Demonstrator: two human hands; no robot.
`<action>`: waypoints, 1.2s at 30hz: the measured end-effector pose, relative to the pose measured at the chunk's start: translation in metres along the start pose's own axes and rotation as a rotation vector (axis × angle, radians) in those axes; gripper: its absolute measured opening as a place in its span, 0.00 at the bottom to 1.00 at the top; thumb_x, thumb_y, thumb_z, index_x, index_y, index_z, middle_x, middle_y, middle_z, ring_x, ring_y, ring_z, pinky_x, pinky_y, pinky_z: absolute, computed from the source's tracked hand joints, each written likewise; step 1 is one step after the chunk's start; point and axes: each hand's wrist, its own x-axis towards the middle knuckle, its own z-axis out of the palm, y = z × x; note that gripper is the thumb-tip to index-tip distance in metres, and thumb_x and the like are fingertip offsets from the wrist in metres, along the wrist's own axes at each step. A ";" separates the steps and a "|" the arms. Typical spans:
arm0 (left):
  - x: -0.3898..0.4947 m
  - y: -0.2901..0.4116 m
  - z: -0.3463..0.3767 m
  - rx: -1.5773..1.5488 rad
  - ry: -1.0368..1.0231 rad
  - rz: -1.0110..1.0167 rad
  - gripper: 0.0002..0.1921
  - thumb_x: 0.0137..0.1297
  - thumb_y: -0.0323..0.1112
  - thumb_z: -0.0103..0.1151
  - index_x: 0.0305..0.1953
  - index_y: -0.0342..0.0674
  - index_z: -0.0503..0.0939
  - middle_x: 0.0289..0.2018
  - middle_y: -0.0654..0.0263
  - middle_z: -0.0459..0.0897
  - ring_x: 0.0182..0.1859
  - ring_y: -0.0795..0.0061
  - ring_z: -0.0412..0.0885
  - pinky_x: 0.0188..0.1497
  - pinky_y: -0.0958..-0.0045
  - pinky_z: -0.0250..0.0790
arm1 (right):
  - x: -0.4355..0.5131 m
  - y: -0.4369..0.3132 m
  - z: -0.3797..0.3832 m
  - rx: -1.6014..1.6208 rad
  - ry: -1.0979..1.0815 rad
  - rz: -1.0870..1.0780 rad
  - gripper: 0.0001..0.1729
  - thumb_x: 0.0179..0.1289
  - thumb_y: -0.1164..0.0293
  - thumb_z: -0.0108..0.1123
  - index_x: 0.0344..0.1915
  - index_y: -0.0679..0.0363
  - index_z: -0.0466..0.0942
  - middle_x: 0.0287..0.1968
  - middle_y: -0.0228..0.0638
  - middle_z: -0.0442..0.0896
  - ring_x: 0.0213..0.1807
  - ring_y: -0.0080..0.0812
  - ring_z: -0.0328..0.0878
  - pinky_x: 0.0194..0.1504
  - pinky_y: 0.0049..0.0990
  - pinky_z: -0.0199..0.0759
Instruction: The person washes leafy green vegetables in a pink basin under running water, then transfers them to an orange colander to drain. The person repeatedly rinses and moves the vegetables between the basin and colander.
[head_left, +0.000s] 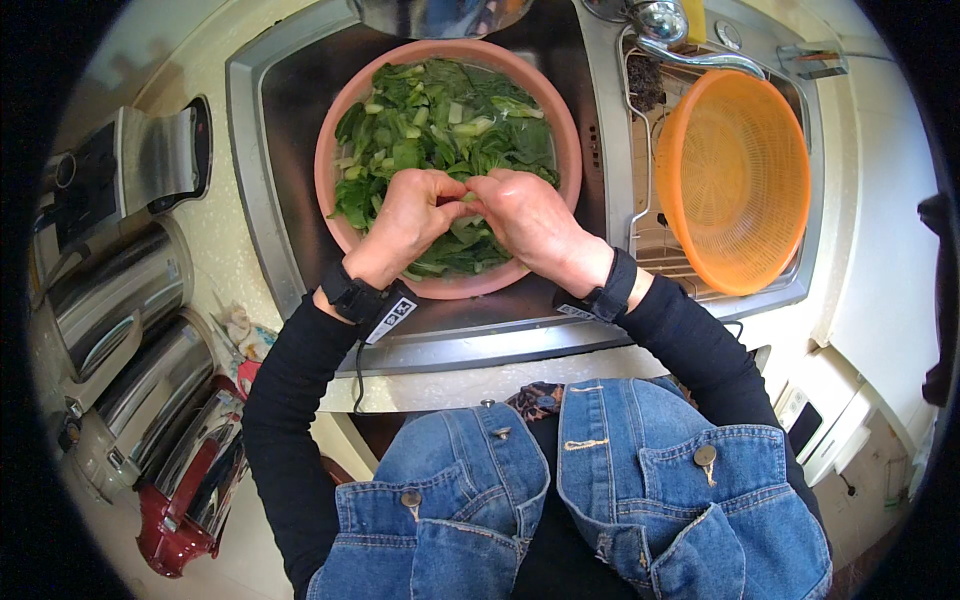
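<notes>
A round pink plastic basin (328, 142) stands in the left bowl of a steel sink (281, 150). Cut leafy greens (405, 120) lie in water inside it, pale stalk pieces among the leaves. Over the basin's near half, my left hand (412, 217) and my right hand (529, 225) meet at the fingertips. Between them they pinch a small pale-green piece of vegetable (469, 198), mostly covered by the fingers. Both wrists wear black straps with small devices.
An orange plastic colander (735, 180) rests tilted on a wire rack (645, 187) at the right. The faucet (660, 22) is behind it. Shiny metal pots (127, 292) and a red-handled appliance (180, 495) stand at left. A metal vessel (442, 15) touches the top edge.
</notes>
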 end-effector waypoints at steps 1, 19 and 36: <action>-0.001 -0.001 -0.001 -0.004 -0.016 -0.015 0.10 0.57 0.28 0.66 0.39 0.30 0.83 0.24 0.64 0.80 0.28 0.80 0.74 0.31 0.74 0.65 | 0.000 0.002 0.000 0.003 -0.002 -0.017 0.05 0.51 0.75 0.56 0.28 0.65 0.74 0.25 0.52 0.75 0.32 0.57 0.76 0.34 0.46 0.70; 0.017 -0.049 -0.057 0.201 0.196 0.057 0.28 0.58 0.42 0.68 0.60 0.40 0.77 0.54 0.46 0.78 0.54 0.61 0.78 0.53 0.66 0.71 | 0.047 0.032 -0.014 -0.359 -0.077 0.085 0.15 0.58 0.67 0.63 0.42 0.64 0.77 0.36 0.52 0.80 0.41 0.54 0.80 0.40 0.46 0.75; 0.050 -0.040 -0.038 -0.829 0.067 -0.348 0.18 0.68 0.35 0.60 0.55 0.31 0.76 0.48 0.61 0.83 0.47 0.74 0.82 0.50 0.74 0.75 | 0.084 0.062 0.002 0.979 -0.232 0.771 0.25 0.59 0.67 0.67 0.51 0.74 0.78 0.42 0.41 0.85 0.38 0.28 0.82 0.41 0.29 0.76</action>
